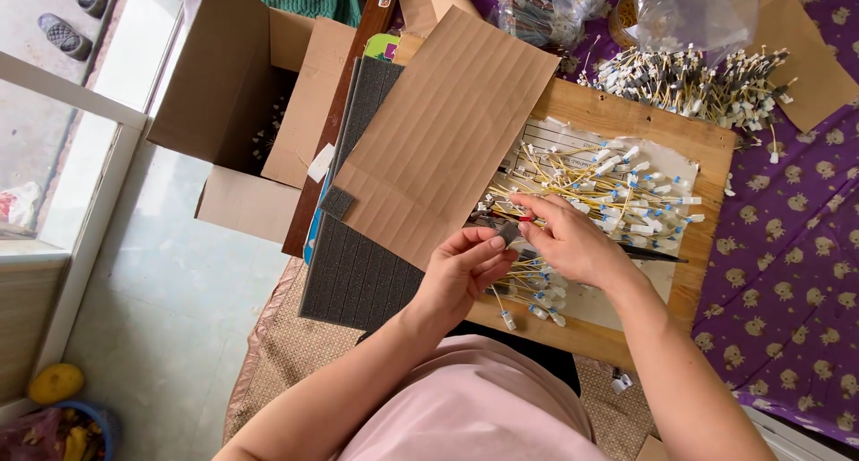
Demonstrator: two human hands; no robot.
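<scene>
The left hand (465, 268) pinches a small grey foam piece (507, 233) between thumb and fingers, and the right hand (564, 237), at its three o'clock, closes its fingertips around a thin yellow wire with white plastic connectors (517, 293), which runs toward six o'clock.

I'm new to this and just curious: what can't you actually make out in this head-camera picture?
- The small grey piece pinched by the left hand: too small, partly covered by fingers.
- What the right hand grips: hidden under its own fingers.
- Inside of the cardboard box: in shadow.
- Contents of the clear plastic bags: cut off by the top edge.
- The paper sheet: covered by yellow cables.
</scene>
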